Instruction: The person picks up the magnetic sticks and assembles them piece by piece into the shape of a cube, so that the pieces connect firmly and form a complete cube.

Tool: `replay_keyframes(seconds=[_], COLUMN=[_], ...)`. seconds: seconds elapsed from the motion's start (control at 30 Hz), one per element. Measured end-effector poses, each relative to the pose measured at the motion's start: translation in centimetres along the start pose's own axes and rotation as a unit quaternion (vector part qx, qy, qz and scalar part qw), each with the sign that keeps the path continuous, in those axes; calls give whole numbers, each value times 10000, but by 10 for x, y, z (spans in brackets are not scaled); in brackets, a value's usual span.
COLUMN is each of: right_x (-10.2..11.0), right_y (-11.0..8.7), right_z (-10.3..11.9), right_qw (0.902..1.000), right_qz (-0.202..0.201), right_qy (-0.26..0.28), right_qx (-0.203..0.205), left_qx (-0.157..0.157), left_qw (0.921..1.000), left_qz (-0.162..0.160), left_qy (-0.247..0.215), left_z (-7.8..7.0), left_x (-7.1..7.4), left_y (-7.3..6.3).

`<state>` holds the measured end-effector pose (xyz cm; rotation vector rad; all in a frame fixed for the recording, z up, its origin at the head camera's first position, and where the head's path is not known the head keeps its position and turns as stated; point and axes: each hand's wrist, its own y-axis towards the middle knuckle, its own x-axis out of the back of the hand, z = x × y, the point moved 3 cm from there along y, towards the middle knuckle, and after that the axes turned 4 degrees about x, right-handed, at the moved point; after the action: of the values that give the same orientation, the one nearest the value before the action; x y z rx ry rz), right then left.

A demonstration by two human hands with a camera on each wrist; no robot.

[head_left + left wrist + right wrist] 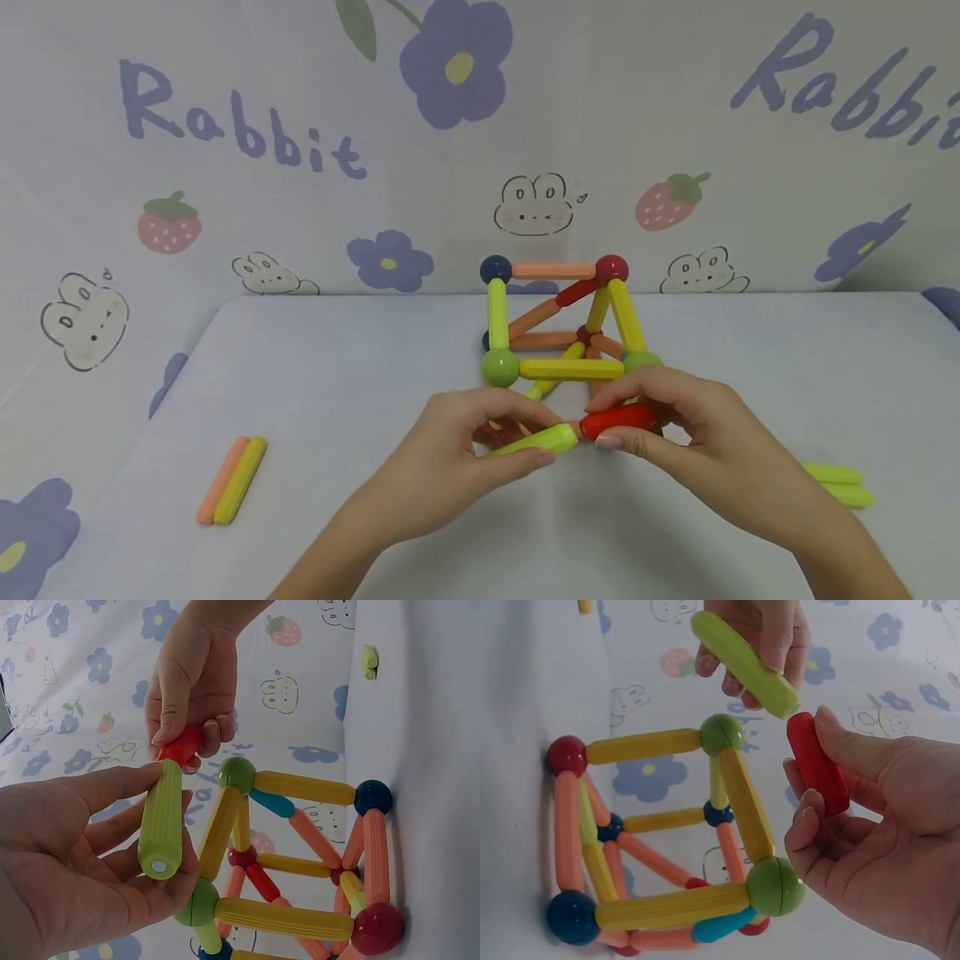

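My left hand [442,467] pinches a lime-green magnetic stick [161,817] between thumb and fingers, a round metal magnet showing in its near end. A shorter red magnetic stick [817,765] is held in my right hand [705,437], between thumb and curled fingers. The two sticks point end to end, their tips very close together. Just behind the hands stands a box-shaped frame of sticks and balls, with a yellow stick [572,370] along its upper front edge. Its green ball [500,367] is at the left front corner; the right hand partly covers another green ball [642,360].
On the left of the white table [337,358] lie a pink stick [222,480] and a yellow stick [242,480] side by side. Lime sticks [847,497] lie at the right, partly behind the right forearm. A printed cloth [300,217] hangs behind the table.
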<state>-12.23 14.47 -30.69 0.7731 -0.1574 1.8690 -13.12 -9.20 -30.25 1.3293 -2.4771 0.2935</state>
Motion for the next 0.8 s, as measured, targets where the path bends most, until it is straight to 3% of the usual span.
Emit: replay_keyframes(seconds=[0.4, 0.6, 0.8], right_x=[-2, 14, 25], right_y=[3, 3, 3], right_z=[0, -7, -16], right_qw=[9995, 9957, 9816], right_qz=[-182, -896, -1685], right_qy=[260, -219, -893], right_qx=[32, 5, -44], left_qx=[117, 317, 410], left_qw=[9999, 9995, 9960], left_qz=[51, -57, -665], left_qy=[116, 28, -437], left_z=[2, 3, 4], left_x=[-1, 9, 27], left_y=[2, 1, 1])
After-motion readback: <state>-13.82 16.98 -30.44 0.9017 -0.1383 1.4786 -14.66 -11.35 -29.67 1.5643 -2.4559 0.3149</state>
